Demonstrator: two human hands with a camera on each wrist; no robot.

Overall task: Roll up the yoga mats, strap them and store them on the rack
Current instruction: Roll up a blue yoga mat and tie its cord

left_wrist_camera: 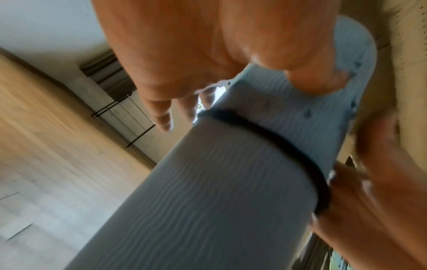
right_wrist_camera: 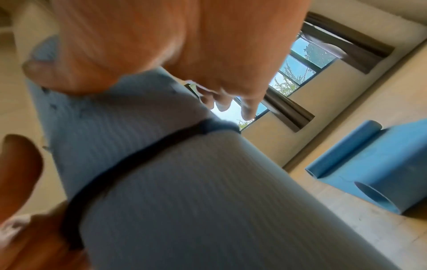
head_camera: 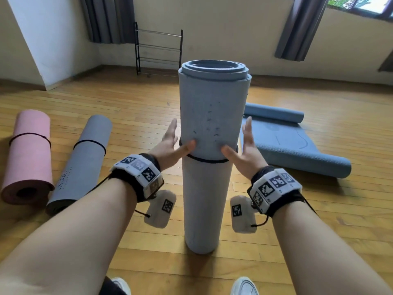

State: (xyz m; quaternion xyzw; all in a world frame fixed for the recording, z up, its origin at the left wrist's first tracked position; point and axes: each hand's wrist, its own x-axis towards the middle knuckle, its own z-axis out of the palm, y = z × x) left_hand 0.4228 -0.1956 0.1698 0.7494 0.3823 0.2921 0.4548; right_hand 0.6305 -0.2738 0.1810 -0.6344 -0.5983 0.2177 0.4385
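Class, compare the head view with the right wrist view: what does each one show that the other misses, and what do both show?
Only the head view shows the pink mat, the grey mat, both strapped on the floor, and the rack. Only the right wrist view shows the window panes closely. Both show the upright mat, its black strap, the right hand and the half-rolled blue mat.

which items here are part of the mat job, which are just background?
Job:
- upright rolled light-grey foam mat with thin black elastic strap
- left hand, right hand
- strapped pink mat, strapped grey mat
- half-unrolled blue mat
- black wire rack

Background:
- dark grey curtains
- window
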